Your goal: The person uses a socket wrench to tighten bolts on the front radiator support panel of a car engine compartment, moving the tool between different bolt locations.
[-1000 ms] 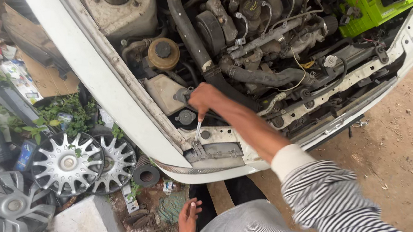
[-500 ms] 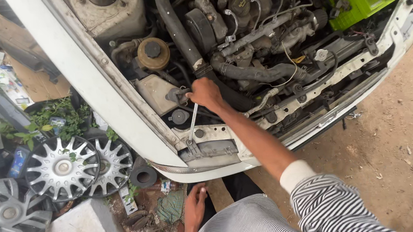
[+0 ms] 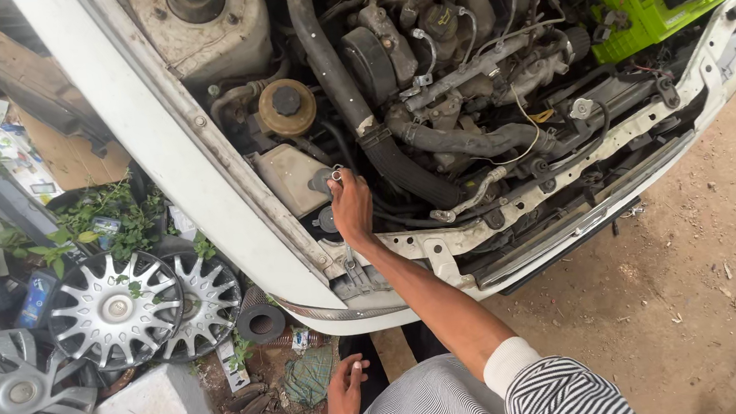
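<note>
Wrench (image 3: pixel 335 175): slim steel tool, stiff, light, likely oily; gripped mid-shank in the closed right hand (image 3: pixel 351 208) near the engine bay's (image 3: pixel 464 92) front-left corner; left hand (image 3: pixel 345 395) open, empty.

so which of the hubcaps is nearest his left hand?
The silver hubcap on the right of the pile, partly tucked behind its neighbour hubcap. The grey hubcap at the frame's left edge lies farthest from the left hand.

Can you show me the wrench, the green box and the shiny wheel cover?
wrench (image 3: pixel 337 176): head view, ring end above the right hand.
green box (image 3: pixel 646 14): head view, top face.
wheel cover (image 3: pixel 116 307): head view, centre hub.
</note>
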